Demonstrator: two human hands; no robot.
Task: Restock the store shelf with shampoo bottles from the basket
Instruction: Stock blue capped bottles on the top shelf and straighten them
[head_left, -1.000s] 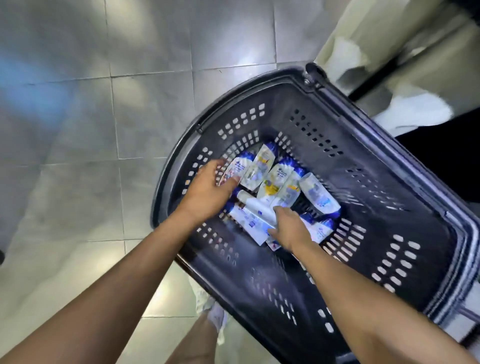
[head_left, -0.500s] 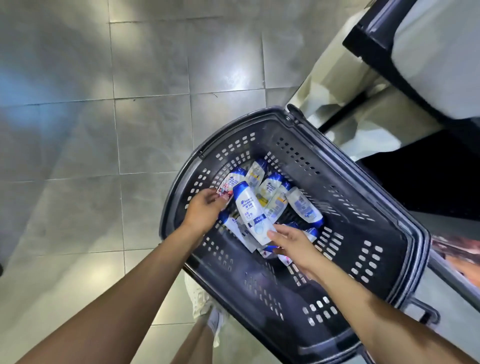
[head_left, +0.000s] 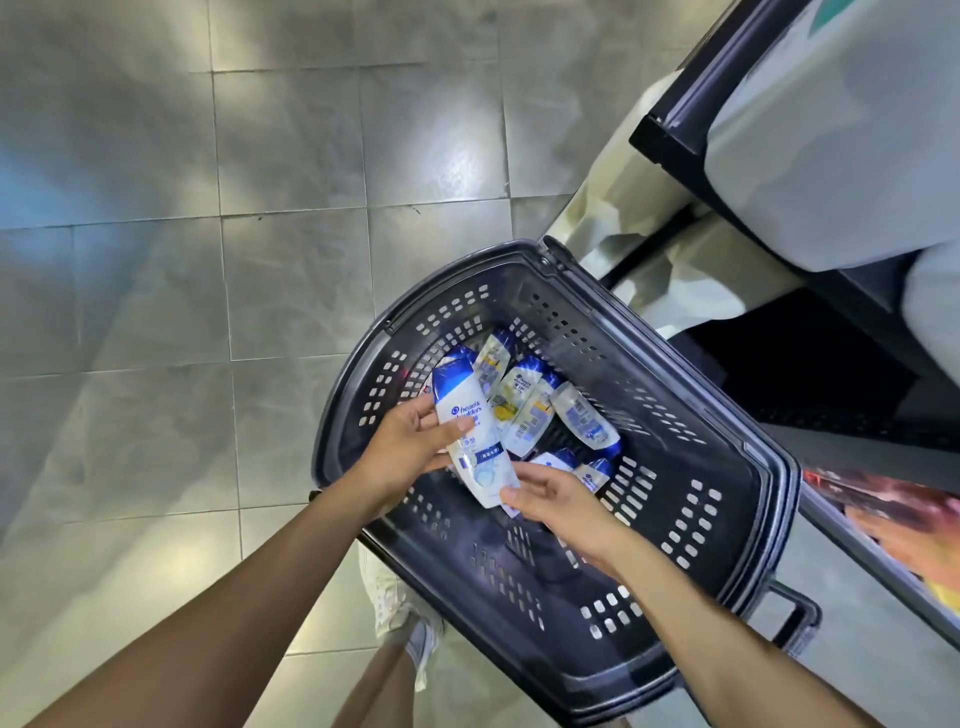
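Looking straight down over a dark plastic shopping basket (head_left: 763, 467) on a grey tiled floor (head_left: 260, 270). The left hand (head_left: 410, 452) holds a white shampoo bottle (head_left: 470, 431) with a blue cap just above the basket, thumb across the label and fingers curled behind it. The right hand (head_left: 563, 504) meets the bottle's lower end with loosely bent fingers; whether they pinch it or only touch it cannot be told, as the end is partly hidden. More shampoo bottles (head_left: 524, 410) lie heaped in the basket's far corner, touching one another. Store shelving (head_left: 675, 140) stands just beside the basket on the right.
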